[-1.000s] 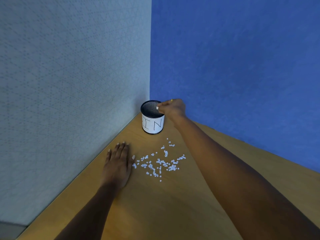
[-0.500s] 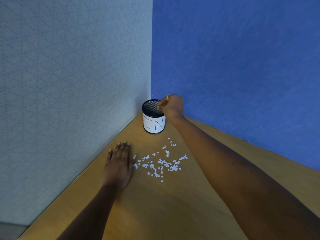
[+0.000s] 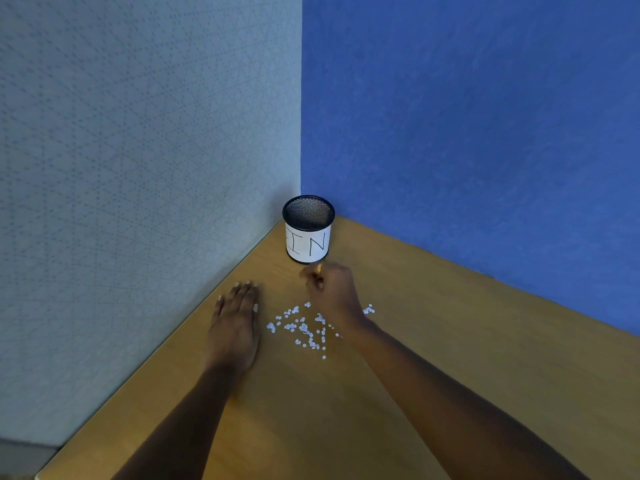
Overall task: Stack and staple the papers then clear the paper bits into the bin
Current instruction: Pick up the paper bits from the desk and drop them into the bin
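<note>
A black mesh bin point(image 3: 308, 244) with a white label stands upright in the far corner of the wooden desk point(image 3: 457, 327). Several small white paper bits point(image 3: 303, 329) lie scattered in front of it. My left hand point(image 3: 236, 326) rests flat on the desk, fingers straight, just left of the bits. My right hand point(image 3: 331, 293) hovers low over the far edge of the bits, a little in front of the bin, fingers curled downward. I see nothing held in it, and it hides some bits. No papers or stapler are in view.
A grey fabric partition point(image 3: 138, 202) runs along the desk's left edge and a blue partition point(image 3: 467, 133) along the back. They meet right behind the bin.
My right hand has left the bin's rim and come down and toward me, to just above the paper bits. My left hand has stayed flat in place.
</note>
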`<state>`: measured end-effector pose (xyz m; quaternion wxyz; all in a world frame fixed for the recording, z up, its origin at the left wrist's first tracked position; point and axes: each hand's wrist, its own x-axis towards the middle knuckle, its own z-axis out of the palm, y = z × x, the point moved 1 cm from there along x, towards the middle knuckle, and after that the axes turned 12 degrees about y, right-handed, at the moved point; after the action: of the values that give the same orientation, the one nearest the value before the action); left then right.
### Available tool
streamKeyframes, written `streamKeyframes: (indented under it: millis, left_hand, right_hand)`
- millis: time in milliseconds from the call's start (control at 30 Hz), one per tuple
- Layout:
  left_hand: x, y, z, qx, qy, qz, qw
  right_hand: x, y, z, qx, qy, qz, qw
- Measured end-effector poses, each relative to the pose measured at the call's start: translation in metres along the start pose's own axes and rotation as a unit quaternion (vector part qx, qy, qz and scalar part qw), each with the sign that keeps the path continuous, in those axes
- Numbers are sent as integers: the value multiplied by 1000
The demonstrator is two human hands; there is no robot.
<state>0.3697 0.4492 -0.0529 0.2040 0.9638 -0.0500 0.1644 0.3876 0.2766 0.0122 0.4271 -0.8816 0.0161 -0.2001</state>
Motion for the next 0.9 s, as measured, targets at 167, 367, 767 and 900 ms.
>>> streamKeyframes:
  millis: [167, 367, 767, 900]
  left_hand:
    - [1, 1, 0, 16, 4, 5, 1000]
    - [1, 1, 1, 20, 1, 4, 1000]
    - [1, 3, -3, 17, -13, -5, 1000]
    - [1, 4, -3, 17, -14, -4, 1000]
  right_hand:
    - [-44, 10, 17, -58, -101, -94, 989]
    - [-62, 5, 30, -105, -179, -189, 960]
    - [-44, 43, -2, -168, -92, -161, 968]
    - [-28, 45, -14, -149, -32, -34, 988]
